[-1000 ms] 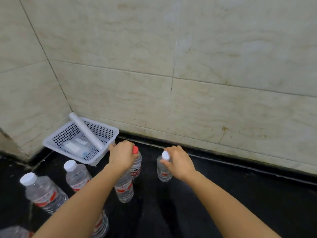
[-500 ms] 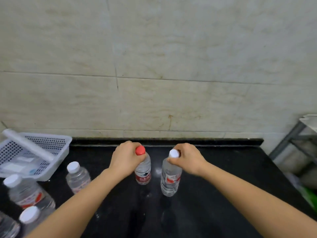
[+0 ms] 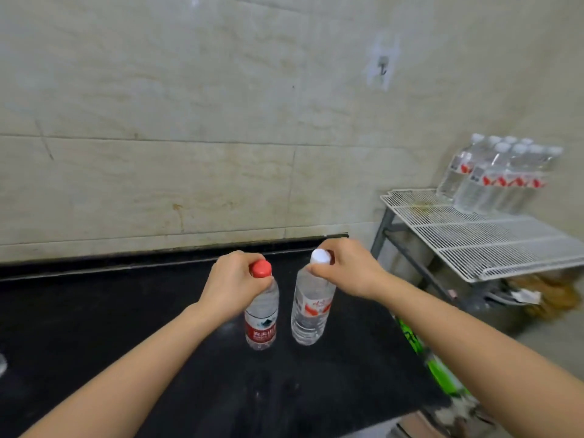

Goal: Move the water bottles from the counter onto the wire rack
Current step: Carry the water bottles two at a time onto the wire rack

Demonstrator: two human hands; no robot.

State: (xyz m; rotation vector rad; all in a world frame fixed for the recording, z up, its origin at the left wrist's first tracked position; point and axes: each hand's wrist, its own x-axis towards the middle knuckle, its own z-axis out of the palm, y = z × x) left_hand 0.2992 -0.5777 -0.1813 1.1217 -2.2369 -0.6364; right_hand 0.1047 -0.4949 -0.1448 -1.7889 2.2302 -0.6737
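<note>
My left hand (image 3: 232, 286) grips the neck of a clear water bottle with a red cap and red label (image 3: 261, 324). My right hand (image 3: 349, 270) grips the neck of a clear bottle with a white cap (image 3: 311, 314). Both bottles hang upright above the black counter (image 3: 94, 327), side by side, near its right end. The white wire rack (image 3: 493, 238) stands to the right, beyond the counter's end. Several white-capped bottles (image 3: 499, 177) stand in a group at the rack's back right corner.
A beige tiled wall (image 3: 189, 121) runs behind the counter and rack, with a small hook (image 3: 383, 66) on it. Under the rack lie brownish clutter and papers (image 3: 537, 295). A green object (image 3: 439, 371) sits on the floor by the counter's right edge.
The view has swung right: the white basket and the other counter bottles have left the frame, and the rack has come into view. Both hands have carried their bottles rightward, lifted off the counter.
</note>
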